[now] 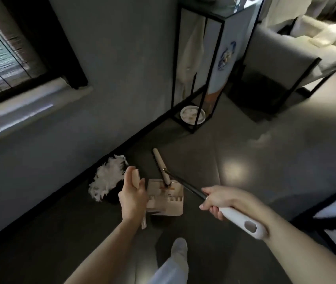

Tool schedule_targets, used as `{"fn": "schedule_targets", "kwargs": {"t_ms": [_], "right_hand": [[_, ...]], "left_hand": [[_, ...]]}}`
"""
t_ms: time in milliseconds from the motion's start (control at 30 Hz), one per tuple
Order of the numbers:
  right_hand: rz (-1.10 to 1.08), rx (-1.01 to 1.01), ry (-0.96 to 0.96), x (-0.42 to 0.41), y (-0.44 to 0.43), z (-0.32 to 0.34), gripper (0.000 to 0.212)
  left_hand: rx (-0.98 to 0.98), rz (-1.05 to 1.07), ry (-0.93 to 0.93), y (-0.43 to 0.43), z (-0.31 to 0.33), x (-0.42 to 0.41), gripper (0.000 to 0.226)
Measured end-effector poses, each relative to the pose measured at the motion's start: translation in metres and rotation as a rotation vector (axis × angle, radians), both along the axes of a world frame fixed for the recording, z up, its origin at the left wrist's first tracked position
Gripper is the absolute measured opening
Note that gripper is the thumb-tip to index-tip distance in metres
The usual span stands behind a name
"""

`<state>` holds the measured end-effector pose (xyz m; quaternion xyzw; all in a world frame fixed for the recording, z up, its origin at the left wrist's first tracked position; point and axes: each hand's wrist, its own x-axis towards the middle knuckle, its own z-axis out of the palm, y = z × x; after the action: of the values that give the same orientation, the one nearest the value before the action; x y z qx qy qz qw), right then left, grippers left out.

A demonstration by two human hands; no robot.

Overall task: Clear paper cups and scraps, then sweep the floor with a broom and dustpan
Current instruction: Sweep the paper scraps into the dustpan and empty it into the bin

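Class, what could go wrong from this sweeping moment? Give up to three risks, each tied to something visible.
1. The broom, gripped by the right hand, has its bristles on the dustpan; a hard stroke could flick debris past it.
2. The loose white scraps beside the dustpan could scatter.
3. A wide swing might hit the dish on the floor inside the black stand.

Open floor [245,160] lies right (wall [111,78] left, metal stand [204,66] ahead).

A black-framed stand [197,74] stood against the grey wall [122,68] with a white dish [192,115] inside its base, a blind-covered window [3,54] over a pale sill [19,117] to its left, and a grey sofa [281,64] just beside it on the right.
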<state>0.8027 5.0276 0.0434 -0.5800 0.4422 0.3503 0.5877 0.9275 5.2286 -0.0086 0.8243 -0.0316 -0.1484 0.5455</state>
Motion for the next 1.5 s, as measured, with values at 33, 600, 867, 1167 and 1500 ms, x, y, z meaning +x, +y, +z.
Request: {"fn": "schedule_targets", "kwargs": {"t_ms": [33, 600, 867, 1167, 1500], "right_hand": [[0.017, -0.01, 0.011, 0.013, -0.016, -0.002, 0.068], [0.75, -0.027, 0.046, 0.275, -0.233, -0.028, 0.065], [1.06, -0.108, 0.056, 0.384, -0.242, -0.028, 0.049], [1.215, -0.143, 0.12, 0.48, -0.21, -0.041, 0.043], [1.525, -0.175, 0.043, 0.544, -0.164, -0.074, 0.051]], "left_hand": [[0.018, 0.026, 0.005, -0.009, -0.002, 0.006, 0.035], [0.099, 0.753, 0.085, -0.166, -0.018, 0.063, 0.039], [0.194, 0.995, 0.061, -0.22, -0.013, 0.082, 0.035], [0.116, 1.129, 0.097, -0.241, -0.017, 0.141, 0.038], [0.208, 1.143, 0.125, -0.25, -0.016, 0.164, 0.037]]}}
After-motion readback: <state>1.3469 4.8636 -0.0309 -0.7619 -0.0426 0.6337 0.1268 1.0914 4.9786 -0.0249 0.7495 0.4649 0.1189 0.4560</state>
